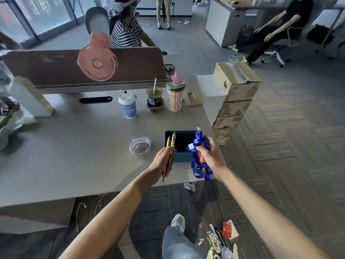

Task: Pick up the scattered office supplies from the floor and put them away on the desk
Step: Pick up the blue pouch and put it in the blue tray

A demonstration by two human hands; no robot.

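Holding a bundle of yellowish pens (171, 142), the left grip (164, 159) is curling tight round their shafts, w/ the tips pointing up & away over the near-left edge of a dark teal tray (182, 140). The right grip (209, 154) is clamping on a bunched blue lanyard (198, 142), w/ a small red item (201, 156) tucked into the same fist. Ribbon loops are hanging below the hand past the front edge of the surface (74, 146), & a white tag (191, 146) is sticking out to the left. Both hands are hovering at the tray, which is sitting at the front right corner of the pale grey surface; can't tell if the pens are touching it. A clear round container (140, 146) is sitting just left of the tray. Further back, 3 drinks are standing in a row: a blue-and-white lidded cup (127, 106), a dark jar w/ a straw (154, 99) & a striped cup (175, 100) w/ a pink topper. A pink fan (97, 63) is hanging on the brown divider (134, 62) behind them. Stacked cardboard boxes (237, 86) are standing at the surface's right end. On the floor (280, 146), a loose pile of supplies (218, 240), incl. a red packet (226, 228), is lying near the person's shoe (178, 222), & a small printed card (190, 186) is lying just by the surface's front edge.
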